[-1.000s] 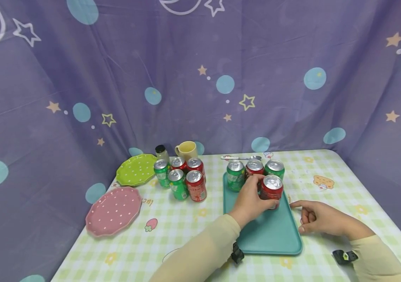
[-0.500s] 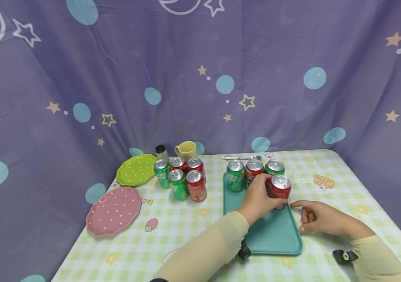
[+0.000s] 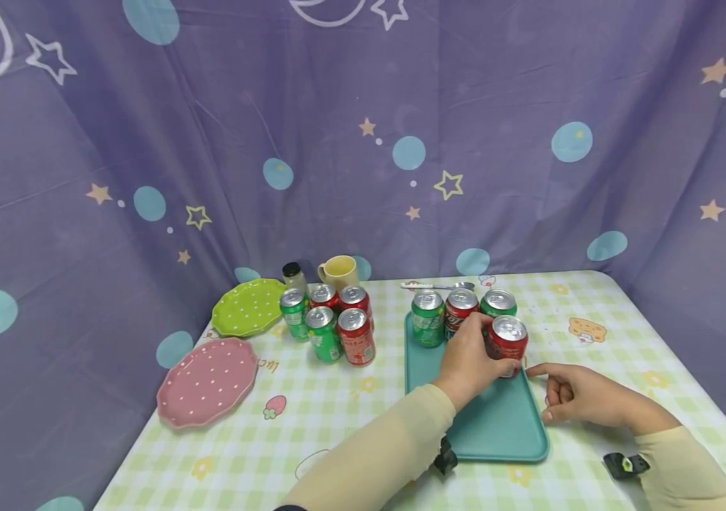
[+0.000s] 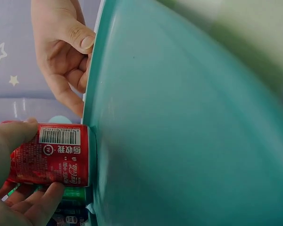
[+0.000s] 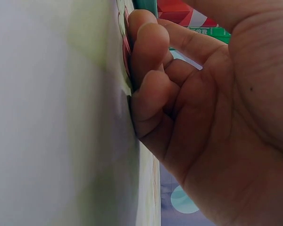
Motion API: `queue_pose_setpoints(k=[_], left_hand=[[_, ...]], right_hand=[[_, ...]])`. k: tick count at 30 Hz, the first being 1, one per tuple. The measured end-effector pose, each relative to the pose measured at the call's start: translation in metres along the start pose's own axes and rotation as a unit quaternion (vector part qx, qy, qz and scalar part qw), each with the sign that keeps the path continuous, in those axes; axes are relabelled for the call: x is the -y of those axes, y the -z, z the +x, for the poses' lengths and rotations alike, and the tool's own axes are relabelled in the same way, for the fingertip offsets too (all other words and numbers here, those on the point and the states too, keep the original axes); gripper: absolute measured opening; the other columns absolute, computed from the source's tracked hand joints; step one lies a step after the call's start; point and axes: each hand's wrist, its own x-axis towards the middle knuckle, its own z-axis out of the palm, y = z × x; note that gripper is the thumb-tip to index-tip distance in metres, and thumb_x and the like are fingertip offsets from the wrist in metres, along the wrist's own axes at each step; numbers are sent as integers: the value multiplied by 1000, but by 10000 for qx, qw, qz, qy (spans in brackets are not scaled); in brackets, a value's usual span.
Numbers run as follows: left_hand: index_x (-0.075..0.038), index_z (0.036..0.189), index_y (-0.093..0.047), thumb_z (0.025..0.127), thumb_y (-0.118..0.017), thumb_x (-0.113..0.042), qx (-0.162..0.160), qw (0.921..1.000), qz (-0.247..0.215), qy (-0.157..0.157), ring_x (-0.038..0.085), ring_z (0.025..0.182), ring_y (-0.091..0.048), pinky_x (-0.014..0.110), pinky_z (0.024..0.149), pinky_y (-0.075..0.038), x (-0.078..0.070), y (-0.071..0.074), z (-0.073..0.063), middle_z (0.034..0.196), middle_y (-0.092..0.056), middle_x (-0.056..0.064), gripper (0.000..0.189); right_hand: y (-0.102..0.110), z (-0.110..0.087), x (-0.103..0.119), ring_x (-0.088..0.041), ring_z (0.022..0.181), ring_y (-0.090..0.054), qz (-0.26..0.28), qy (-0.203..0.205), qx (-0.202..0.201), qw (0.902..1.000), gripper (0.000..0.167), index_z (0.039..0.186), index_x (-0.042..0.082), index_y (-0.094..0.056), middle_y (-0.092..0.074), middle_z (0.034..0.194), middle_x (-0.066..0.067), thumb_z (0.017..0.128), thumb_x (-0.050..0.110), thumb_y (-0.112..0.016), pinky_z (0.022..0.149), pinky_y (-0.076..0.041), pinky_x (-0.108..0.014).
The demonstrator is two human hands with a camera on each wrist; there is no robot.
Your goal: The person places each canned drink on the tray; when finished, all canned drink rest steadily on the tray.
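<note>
Red can point(image 3: 508, 349) has slid right vs 1 s ago, now by tray point(image 3: 497, 426) R rim, centre-right of frame; L hand point(image 3: 468, 365) grip wrapped round it. R hand point(image 3: 583, 397) (loosely bent) touches tray edge. Prob. fine positioning.

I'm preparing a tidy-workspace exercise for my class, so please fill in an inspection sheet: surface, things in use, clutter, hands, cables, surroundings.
Surface: green-and-white checked tablecloth.
Things in use: teal tray; red can near its right edge; three more cans upright at its far end; five cans grouped on the cloth to its left.
Clutter: pink plate, green plate, dark-lidded jar, yellow mug, utensil.
Hands: left hand holds the red can; right hand is at the tray's right rim.
Cables: nothing seen.
Surroundings: patterned purple curtain behind.
</note>
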Motion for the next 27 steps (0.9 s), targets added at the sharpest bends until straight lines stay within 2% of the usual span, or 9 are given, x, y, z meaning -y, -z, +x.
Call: queue_pose_setpoints(k=[5,10,15,17,21,24,27], left_hand=[[-22,134,-52,75,-97,-39,6,10000,-93,4,3,114,-60,22,98,-52,1,-1,0,127,-62,-9,76],[-24,134,-52,75,-96,-43,49,10000,7,-50,2,112,-61,22,96,-52,3,-1,0,126,-62,-11,76],[-24,133,-53,76,-95,-47,132,9998,78,-162,2,107,-61,19,90,-52,3,11,-2,124,-62,-11,74],[-23,133,-54,77,-93,-47,183,9997,-57,-160,4,108,-63,19,90,-52,4,20,-4,125,-62,-10,73],[-21,135,-54,82,-92,-42,249,9974,-634,-228,12,114,-67,19,92,-53,10,46,-8,127,-64,-6,68],[-18,137,-54,85,-90,-35,223,9921,-1172,-375,18,116,-68,26,93,-56,17,71,-11,128,-65,0,66],[-14,140,-53,88,-88,-27,41,9853,-1611,-570,23,117,-68,33,97,-57,27,95,-13,129,-66,6,64]], right_hand=[[0,0,0,-9,64,-54,22,-44,17,10000,73,146,-7,-49,-62,88,-5,89,19,-85,55,-49,-26],[0,0,0,-9,65,-54,82,-65,28,9999,73,147,-8,-48,-62,88,-6,90,18,-85,56,-49,-26],[0,0,-2,-9,65,-54,94,-41,53,9999,72,147,-8,-47,-62,88,-5,91,18,-84,55,-49,-26],[0,0,-3,-9,64,-53,81,-30,39,10000,72,147,-8,-47,-62,88,-5,91,18,-84,55,-48,-26],[-1,0,-3,-9,65,-53,72,-56,10,10000,73,147,-8,-48,-62,87,-5,90,18,-84,55,-48,-26],[-1,0,-3,-9,65,-53,65,-80,-12,9999,73,146,-8,-48,-62,87,-5,90,18,-85,56,-48,-26],[-1,1,-3,-8,65,-53,40,-59,-24,10000,72,146,-8,-49,-62,87,-4,89,18,-85,56,-48,-25]])
